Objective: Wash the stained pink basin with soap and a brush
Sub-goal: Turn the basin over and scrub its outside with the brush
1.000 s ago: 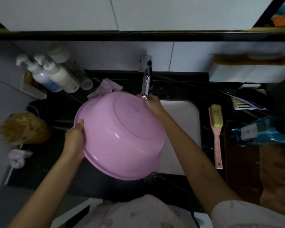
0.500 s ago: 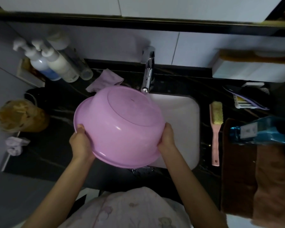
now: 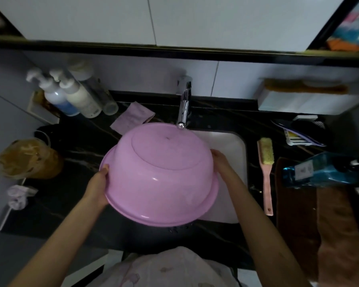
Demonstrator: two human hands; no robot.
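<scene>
We hold the pink basin (image 3: 160, 175) inverted over the sink (image 3: 237, 146); left hand (image 3: 96, 187) and right hand (image 3: 222, 162) each grip opposite sides of its rim; probable hazards: a wet rim slips from our grip; the far edge strikes the faucet (image 3: 183, 104).

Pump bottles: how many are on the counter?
2, side by side at the back-left of the counter: a blue-bottomed pump bottle and a cream pump bottle to its right. Others may hide behind them.

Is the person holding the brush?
No, the brush lies on the counter while the left hand and right hand hold the pink basin.
</scene>
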